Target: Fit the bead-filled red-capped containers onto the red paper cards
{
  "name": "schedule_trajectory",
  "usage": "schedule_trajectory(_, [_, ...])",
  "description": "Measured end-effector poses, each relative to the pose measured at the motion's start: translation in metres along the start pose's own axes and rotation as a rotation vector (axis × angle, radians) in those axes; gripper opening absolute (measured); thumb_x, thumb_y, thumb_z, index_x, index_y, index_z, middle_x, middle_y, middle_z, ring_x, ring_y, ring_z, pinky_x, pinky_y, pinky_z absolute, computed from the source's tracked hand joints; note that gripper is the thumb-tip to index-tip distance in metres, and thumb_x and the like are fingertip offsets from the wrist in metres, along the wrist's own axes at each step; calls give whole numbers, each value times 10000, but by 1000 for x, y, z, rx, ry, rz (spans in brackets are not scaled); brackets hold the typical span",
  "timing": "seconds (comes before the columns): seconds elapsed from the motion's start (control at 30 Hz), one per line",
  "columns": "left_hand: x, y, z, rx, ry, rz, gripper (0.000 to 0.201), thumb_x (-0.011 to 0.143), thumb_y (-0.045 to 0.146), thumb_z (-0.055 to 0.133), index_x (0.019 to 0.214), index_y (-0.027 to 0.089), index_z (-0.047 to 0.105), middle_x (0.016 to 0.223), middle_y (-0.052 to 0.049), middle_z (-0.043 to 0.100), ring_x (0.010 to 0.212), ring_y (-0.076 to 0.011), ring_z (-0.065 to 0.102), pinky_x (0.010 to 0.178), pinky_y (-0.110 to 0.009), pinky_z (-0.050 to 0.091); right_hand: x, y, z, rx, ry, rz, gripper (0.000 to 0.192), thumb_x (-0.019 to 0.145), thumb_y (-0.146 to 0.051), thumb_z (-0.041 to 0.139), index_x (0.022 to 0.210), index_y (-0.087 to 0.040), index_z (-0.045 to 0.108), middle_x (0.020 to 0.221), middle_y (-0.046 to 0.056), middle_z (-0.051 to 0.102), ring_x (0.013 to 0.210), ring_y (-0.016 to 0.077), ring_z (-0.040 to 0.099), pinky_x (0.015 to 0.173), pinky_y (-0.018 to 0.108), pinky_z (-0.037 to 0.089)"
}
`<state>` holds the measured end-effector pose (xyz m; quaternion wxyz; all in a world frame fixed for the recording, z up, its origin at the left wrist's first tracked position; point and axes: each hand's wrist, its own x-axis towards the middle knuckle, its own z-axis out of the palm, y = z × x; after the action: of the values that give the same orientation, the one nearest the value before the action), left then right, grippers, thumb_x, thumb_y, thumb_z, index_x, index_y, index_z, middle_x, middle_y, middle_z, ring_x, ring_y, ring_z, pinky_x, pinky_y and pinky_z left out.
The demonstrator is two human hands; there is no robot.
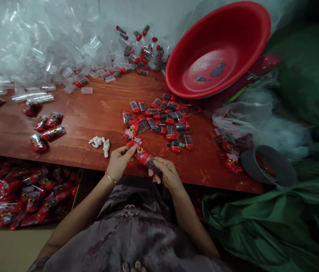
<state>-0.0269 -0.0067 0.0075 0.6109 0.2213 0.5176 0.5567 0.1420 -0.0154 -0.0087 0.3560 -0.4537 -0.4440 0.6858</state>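
Near the table's front edge, my left hand (119,160) pinches the upper end of a red printed wrapper (141,153). My right hand (168,174) grips a small clear container with dark contents (153,165) at the wrapper's lower end. How far the container sits inside the wrapper I cannot tell. Just beyond my fingers lie more flat red wrappers (131,130). Farther right is a pile of small red-capped containers (162,113) with dark pieces in them. Crumpled white scraps (99,142) rest left of my left hand.
Several wrapped red packets (53,132) lie on the wooden table (91,109) at left. Below them is a box of red packets (34,196). Clear empty tubes (34,49) heap at the back. A red basin (218,22) leans at back right, near a grey tape ring (268,166).
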Motion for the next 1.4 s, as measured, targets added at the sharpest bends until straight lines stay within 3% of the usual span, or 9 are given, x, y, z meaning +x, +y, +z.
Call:
schedule_trajectory(0.1, [4,1,-3,-23,51,-90,458,391,473,840,596,131,616,559,10,632,501,-95,565,546,-220,469,-7,3,-6,-78,-27,-41,414,796,-511,552,996,-159,638,618,-4,643,327,58,446,329,180,347])
schedule_trajectory(0.2, [8,3,-7,-50,58,-196,477,382,473,848,590,137,581,528,0,624,500,-106,589,553,-222,478,-16,4,-14,-216,55,-209,448,866,-500,464,1184,-207,584,757,15,646,457,83,509,469,235,460])
schedule_trajectory(0.27, [9,3,-9,-55,37,-238,479,394,470,848,624,137,590,558,-14,645,519,-114,610,559,-222,482,-20,2,-19,-397,100,-375,406,907,-445,413,1216,-235,572,890,41,638,610,114,566,631,291,512])
schedule_trajectory(0.37, [8,3,-7,-53,-1,-270,465,418,465,845,634,139,592,606,-35,674,540,-124,628,555,-220,481,-22,-1,-23,-697,100,-598,357,913,-342,428,1227,-246,570,1056,77,585,909,175,582,835,354,487])
schedule_trajectory(0.47, [7,2,-4,-52,-19,-278,458,431,467,841,634,141,593,638,-46,688,563,-134,642,570,-226,487,-20,-1,-25,-849,55,-715,378,908,-283,437,1272,-244,533,1073,92,546,1009,194,547,865,364,477])
schedule_trajectory(0.67, [4,2,-2,-51,-15,-245,446,418,445,849,616,134,597,608,-15,660,520,-109,606,582,-238,495,-13,8,-25,-914,17,-773,407,898,-240,467,1303,-261,500,1095,95,512,1004,192,540,856,363,485])
schedule_trajectory(0.8, [1,4,2,-51,-19,-213,444,394,435,856,603,126,615,609,-16,659,523,-105,599,577,-231,490,-9,11,-23,-904,62,-790,416,896,-228,474,1310,-263,489,1114,97,502,1031,197,532,873,365,479])
schedule_trajectory(1.03, [-6,2,10,-68,-33,-128,462,376,356,875,730,127,687,690,-9,691,574,-98,595,615,-230,495,-5,9,-14,-896,90,-813,442,888,-223,501,1326,-259,462,1120,98,514,1044,200,535,894,362,475])
schedule_trajectory(1.4, [-9,-13,21,-229,98,-147,445,384,348,878,686,125,639,594,20,642,472,-41,535,482,-155,414,1,21,14,-934,400,-896,431,892,-208,488,1322,-195,462,1085,130,531,1010,211,565,858,349,509])
